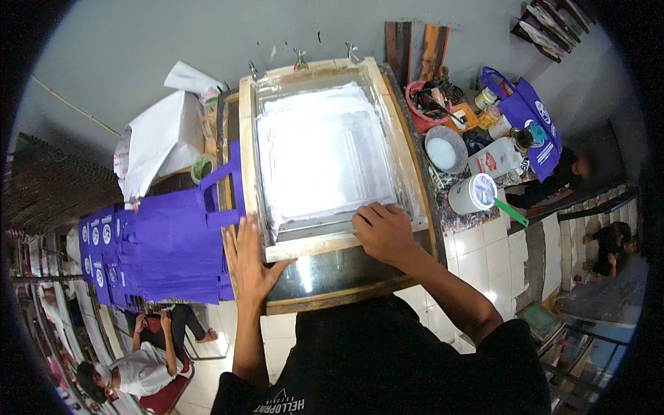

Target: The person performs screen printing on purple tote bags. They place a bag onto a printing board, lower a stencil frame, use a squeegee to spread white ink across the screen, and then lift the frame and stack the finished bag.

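A wooden screen-printing frame (315, 247) lies on the dark glossy tabletop (332, 275). Whitish ink or coating covers most of its mesh (325, 159). My left hand (252, 266) is open at the frame's near left corner, fingers stretched forward along the side and thumb out by the near rail. Over the near right part of the mesh, my right hand (384, 234) is closed, its fingers curled down; whatever it grips is hidden beneath it. Beside my left hand, a purple bag (238, 180) with a handle reaches the table's left edge.
Purple printed bags (173, 242) are spread at left, below a white sack (162, 135). At right stand a white tub (472, 194) with a green-handled tool (512, 212), a bowl (445, 149) and a plastic jug (495, 158). A person (145, 366) sits lower left; others are at right.
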A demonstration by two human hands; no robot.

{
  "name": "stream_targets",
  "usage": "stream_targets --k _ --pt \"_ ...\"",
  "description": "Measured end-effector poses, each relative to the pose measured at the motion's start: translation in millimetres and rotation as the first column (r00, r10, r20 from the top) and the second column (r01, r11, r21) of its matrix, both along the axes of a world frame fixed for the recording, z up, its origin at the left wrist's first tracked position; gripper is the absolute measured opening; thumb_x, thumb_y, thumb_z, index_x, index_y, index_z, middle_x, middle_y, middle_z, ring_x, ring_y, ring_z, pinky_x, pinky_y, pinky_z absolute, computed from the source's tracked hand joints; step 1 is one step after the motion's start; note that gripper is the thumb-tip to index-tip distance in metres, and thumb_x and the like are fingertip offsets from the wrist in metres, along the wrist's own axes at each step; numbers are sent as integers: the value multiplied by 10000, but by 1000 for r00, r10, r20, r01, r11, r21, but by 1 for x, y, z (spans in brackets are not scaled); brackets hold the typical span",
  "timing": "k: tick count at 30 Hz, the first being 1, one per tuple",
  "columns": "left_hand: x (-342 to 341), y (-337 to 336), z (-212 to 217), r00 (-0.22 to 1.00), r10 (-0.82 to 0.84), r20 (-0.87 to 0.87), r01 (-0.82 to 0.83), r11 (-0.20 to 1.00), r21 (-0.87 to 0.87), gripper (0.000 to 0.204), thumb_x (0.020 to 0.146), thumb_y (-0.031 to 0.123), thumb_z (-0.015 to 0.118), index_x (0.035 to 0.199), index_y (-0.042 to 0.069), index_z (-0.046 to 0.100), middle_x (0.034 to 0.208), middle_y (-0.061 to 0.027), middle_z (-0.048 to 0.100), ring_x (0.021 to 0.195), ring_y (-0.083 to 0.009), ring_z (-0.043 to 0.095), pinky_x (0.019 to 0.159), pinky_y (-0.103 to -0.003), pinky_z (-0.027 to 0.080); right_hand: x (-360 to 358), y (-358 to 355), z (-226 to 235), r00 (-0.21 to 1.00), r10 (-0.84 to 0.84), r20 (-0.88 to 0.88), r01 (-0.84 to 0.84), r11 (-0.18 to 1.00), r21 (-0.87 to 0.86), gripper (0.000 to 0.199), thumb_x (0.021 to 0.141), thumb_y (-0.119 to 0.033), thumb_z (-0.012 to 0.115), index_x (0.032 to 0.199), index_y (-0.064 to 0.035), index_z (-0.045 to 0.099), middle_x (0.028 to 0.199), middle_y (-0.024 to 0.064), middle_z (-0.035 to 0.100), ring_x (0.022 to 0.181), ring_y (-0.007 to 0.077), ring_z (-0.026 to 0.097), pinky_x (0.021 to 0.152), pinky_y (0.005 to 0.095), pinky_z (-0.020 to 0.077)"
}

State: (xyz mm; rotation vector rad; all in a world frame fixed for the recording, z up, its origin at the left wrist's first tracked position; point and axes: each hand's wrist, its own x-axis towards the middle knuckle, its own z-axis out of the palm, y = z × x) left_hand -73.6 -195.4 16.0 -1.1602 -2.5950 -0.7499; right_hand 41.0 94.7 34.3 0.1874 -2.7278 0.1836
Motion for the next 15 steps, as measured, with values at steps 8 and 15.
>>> stream_targets --k 8,15 --pt "-2 43 41 960 -70 270 -210 455 866 1310 615 318 994 1601 47 176 1651 -207 249 1486 -357 346 1247 -552 155 -23 20 115 905 23 -426 -42 998 -37 204 749 -176 711 920 -90 639 898 39 622 816 226 642 721 367 520" --pt "-34 50 39 978 162 -129 -152 985 84 330 818 90 760 1146 77 734 1157 -62 690 1283 -264 543 1070 -457 261 -76 44 201 852 -41 -521 15 998 -54 177 806 -239 751 860 -91 669 837 64 651 790 273 653 680 411 518"
